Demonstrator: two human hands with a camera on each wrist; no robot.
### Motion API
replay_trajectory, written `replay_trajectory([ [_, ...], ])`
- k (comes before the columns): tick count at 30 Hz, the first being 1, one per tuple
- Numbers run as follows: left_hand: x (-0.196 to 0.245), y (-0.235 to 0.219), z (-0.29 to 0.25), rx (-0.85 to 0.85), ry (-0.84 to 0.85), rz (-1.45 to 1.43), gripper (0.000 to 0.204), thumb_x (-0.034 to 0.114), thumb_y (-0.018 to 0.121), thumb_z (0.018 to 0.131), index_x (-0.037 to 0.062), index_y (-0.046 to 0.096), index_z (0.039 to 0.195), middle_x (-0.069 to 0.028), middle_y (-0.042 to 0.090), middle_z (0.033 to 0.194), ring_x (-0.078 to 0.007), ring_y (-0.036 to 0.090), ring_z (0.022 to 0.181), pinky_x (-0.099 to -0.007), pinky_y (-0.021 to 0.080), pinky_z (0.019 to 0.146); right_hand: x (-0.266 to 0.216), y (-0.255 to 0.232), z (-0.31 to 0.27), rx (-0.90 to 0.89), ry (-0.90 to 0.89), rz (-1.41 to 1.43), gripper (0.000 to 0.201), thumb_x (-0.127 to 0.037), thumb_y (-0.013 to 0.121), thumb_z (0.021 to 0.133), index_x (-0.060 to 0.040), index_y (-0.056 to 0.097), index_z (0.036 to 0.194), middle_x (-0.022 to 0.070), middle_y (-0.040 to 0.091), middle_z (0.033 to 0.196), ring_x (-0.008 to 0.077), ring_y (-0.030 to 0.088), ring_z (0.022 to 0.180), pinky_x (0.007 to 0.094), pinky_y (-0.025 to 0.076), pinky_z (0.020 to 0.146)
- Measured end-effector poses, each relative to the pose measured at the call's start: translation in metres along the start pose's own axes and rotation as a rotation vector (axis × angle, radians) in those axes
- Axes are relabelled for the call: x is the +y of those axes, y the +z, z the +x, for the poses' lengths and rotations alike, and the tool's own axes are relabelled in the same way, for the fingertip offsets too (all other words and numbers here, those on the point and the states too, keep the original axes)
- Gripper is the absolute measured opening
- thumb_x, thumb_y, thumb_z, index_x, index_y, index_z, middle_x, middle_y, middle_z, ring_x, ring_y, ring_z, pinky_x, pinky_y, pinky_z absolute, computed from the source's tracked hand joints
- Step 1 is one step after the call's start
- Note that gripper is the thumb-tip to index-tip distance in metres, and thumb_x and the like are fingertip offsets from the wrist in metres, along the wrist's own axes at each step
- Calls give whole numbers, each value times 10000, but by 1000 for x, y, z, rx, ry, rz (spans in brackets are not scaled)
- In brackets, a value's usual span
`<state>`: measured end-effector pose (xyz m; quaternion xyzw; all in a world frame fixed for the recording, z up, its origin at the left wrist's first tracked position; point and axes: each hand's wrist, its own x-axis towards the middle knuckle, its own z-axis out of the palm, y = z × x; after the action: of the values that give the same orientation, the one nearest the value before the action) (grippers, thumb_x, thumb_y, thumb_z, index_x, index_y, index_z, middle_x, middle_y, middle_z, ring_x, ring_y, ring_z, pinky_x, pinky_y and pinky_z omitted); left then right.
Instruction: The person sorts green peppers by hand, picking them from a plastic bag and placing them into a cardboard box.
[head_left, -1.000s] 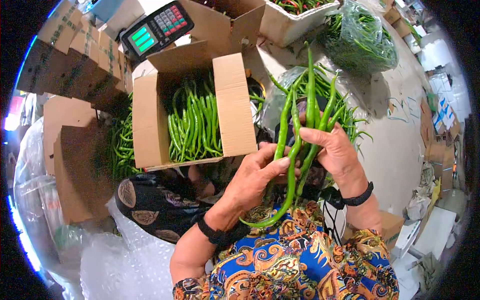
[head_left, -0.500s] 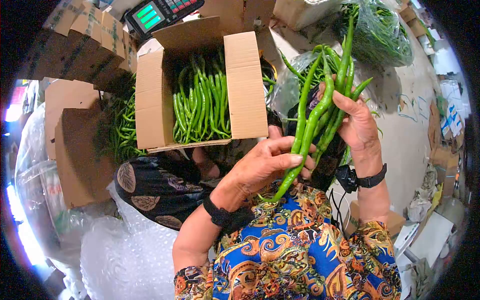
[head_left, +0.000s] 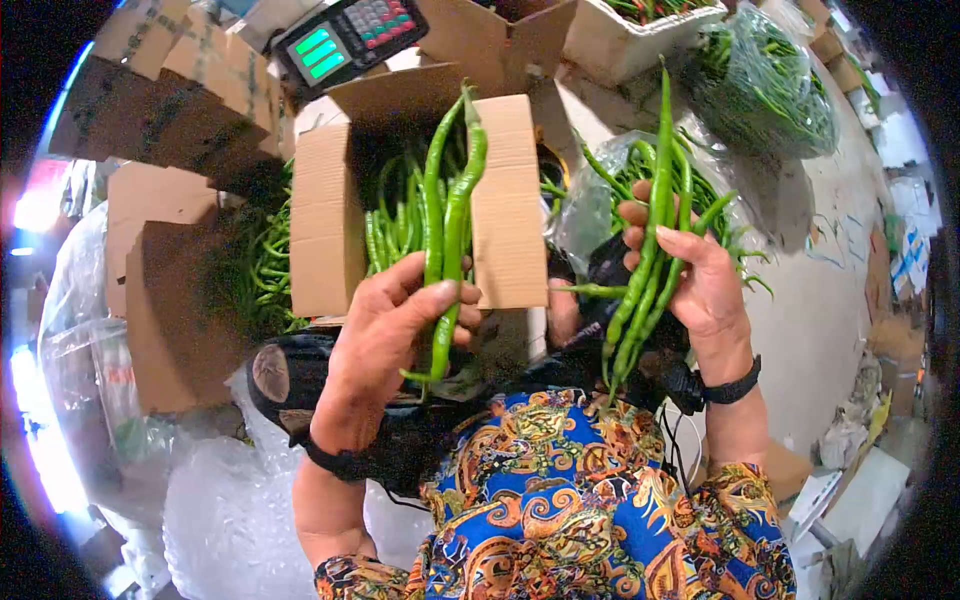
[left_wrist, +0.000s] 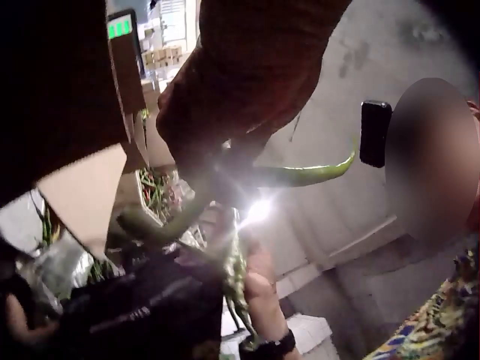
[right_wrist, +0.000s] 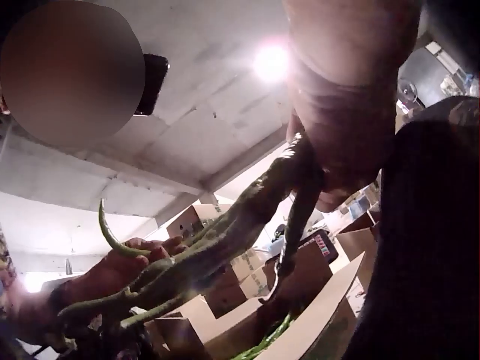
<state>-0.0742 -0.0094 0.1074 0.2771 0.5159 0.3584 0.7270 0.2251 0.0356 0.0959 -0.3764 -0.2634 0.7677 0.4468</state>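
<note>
My left hand (head_left: 385,325) pinches two long green chili peppers (head_left: 458,215), which stand tip-up and overlap the open carton's right side in the head view. To its right, my right hand (head_left: 708,285) grips a small bunch of long green chili peppers (head_left: 655,225) between thumb and fingers, one of them poking out sideways. The carton (head_left: 510,200) holds several green chilies (head_left: 398,215) laid lengthwise. The left wrist view shows the left hand (left_wrist: 247,82) dark from close by, a curved chili (left_wrist: 307,176) sticking out of it. Stems inside both grips are hidden by fingers.
Behind the carton sits a scale display (head_left: 345,45) with lit green digits. A plastic bag of chilies (head_left: 765,85) lies at the far right, and more loose chilies (head_left: 270,265) are left of the carton. Stacked cartons (head_left: 175,90) and bubble wrap (head_left: 230,510) are on the left.
My left hand has drawn two chilies away from the bunch and moved left to the carton's front. The right hand still holds the others; earlier both hands were together at the bunch.
</note>
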Motion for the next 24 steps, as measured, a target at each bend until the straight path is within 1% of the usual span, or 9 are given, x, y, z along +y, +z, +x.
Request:
replay_trajectory([
  [4, 3, -30, 14, 31, 42, 33, 335, 135, 591, 892, -35, 520, 1172, -104, 627, 960, -154, 620, 807, -269, 526, 729, 10, 4, 1, 6, 12, 2, 560, -78, 626, 777, -7, 447, 1303, 108, 623, 1090, 161, 633, 882, 327, 530, 790],
  [10, -1, -67, 51, 6, 11, -59, 248, 65, 564, 892, -40, 531, 1114, -125, 625, 953, -190, 618, 830, -290, 534, 756, 17, 9, 2, 12, 40, 44, 539, -82, 628, 778, 0, 459, 1283, 104, 631, 1025, 172, 634, 829, 335, 535, 773],
  [13, -12, -90, 81, 163, -84, -27, 232, 56, 561, 884, -34, 528, 1096, -147, 625, 958, -227, 619, 843, -313, 545, 775, 19, 12, 0, 49, 79, 89, 529, -73, 621, 786, -8, 458, 1285, 104, 630, 1027, 181, 630, 861, 349, 529, 797],
  [16, -16, -116, 104, 130, -108, 344, 301, 98, 532, 899, -1, 512, 1183, -117, 619, 1063, -195, 601, 982, -327, 514, 817, 22, 12, 5, -42, 133, 180, 523, -80, 608, 824, -23, 433, 1315, 125, 609, 1124, 207, 614, 982, 368, 507, 868],
  [17, -22, -115, 106, 117, -113, 344, 301, 98, 532, 899, -1, 512, 1183, -117, 619, 1063, -195, 601, 982, -327, 514, 817, 23, 14, 6, -40, 132, 196, 507, -84, 597, 841, -23, 432, 1316, 133, 601, 1149, 210, 613, 996, 375, 504, 878],
  [19, -20, -97, 89, 605, 604, 1397, 360, 121, 535, 900, 3, 507, 1238, -108, 629, 1084, -192, 584, 1054, -322, 487, 864, 27, 14, 9, -71, 128, 215, 471, -114, 562, 892, -23, 416, 1330, 155, 576, 1207, 229, 599, 1052, 378, 487, 924],
  [20, -14, -86, 78, 594, 598, 1397, 360, 121, 535, 900, 3, 507, 1238, -108, 629, 1084, -192, 584, 1054, -322, 487, 864, 28, 12, 10, -60, 132, 218, 471, -114, 562, 892, -23, 416, 1330, 155, 576, 1207, 229, 599, 1052, 378, 487, 924],
  [22, 18, -37, 41, 238, 577, 909, 399, 161, 556, 897, -1, 510, 1259, -135, 633, 1104, -220, 579, 1086, -329, 468, 903, 31, 10, 12, -115, 125, 249, 476, -147, 548, 914, -19, 394, 1345, 163, 559, 1238, 248, 579, 1098, 365, 467, 957],
  [24, 23, 4, 16, 10, 212, 616, 385, 164, 595, 880, 2, 539, 1225, -140, 627, 1122, -236, 590, 1063, -346, 465, 910, 33, 11, 13, -90, 142, 243, 486, -173, 541, 925, -11, 378, 1353, 168, 541, 1269, 263, 558, 1138, 364, 450, 979],
])
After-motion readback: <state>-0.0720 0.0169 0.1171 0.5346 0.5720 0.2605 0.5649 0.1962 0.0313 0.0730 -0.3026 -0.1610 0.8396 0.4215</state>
